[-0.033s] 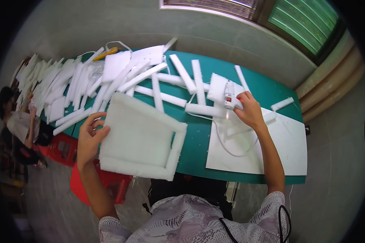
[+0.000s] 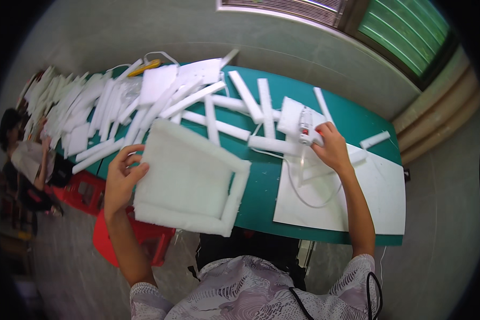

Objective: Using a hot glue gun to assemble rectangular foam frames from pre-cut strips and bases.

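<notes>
Foam tray (image 2: 189,181), white and shallow with raised rims, is held at its left edge by the left hand (image 2: 121,178); grip clenched, thumb on top, tray tilted over the near edge of the green table (image 2: 261,186). Glue gun (image 2: 306,127) is grasped in the right hand (image 2: 333,149), well right of the tray, nozzle down over a white sheet (image 2: 368,197). Loose foam strips (image 2: 218,128) are scattered behind.
</notes>
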Action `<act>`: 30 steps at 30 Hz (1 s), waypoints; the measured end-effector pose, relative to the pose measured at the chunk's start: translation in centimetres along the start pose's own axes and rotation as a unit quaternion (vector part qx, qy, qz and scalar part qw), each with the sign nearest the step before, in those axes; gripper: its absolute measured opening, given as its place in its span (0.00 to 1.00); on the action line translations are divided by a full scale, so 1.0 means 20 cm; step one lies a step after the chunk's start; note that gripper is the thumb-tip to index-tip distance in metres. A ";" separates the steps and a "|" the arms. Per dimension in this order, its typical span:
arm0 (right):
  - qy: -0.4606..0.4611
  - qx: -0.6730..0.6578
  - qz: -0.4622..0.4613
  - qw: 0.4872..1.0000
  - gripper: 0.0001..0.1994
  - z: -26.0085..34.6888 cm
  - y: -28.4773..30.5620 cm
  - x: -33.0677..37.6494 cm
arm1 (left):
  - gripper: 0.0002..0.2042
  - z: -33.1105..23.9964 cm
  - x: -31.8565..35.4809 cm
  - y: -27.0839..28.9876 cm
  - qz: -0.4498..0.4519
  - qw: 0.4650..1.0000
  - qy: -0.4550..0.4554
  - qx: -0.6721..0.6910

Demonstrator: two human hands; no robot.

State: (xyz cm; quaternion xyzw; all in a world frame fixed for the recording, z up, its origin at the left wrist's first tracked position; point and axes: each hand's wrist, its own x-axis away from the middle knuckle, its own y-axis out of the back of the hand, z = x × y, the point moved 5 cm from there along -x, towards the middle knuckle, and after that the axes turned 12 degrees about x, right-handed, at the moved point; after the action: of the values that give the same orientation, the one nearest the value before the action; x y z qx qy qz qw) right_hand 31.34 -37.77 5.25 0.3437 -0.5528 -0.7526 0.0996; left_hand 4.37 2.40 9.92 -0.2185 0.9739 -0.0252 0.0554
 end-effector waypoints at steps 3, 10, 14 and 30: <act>0.020 -0.011 -0.028 0.999 0.16 -0.01 -0.01 0.00 | 0.22 0.01 0.00 -0.01 0.001 1.000 0.000 0.007; -0.105 -0.156 0.028 0.982 0.14 0.05 0.12 0.07 | 0.22 -0.16 0.00 -0.17 -0.027 0.995 -0.023 -0.092; -0.112 -0.435 0.101 0.888 0.19 0.26 0.35 0.13 | 0.22 -0.27 0.02 -0.34 -0.022 0.981 -0.091 -0.172; 0.115 -0.576 0.257 0.768 0.26 0.55 0.49 0.21 | 0.23 -0.32 -0.10 -0.65 0.036 0.959 -0.129 -0.249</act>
State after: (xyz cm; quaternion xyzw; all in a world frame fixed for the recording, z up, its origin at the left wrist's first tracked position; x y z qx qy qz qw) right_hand 19.07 -35.13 14.05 0.1510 -0.0679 -0.8312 0.5308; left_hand 10.89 -8.28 17.34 -0.1911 0.9412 0.2489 0.1249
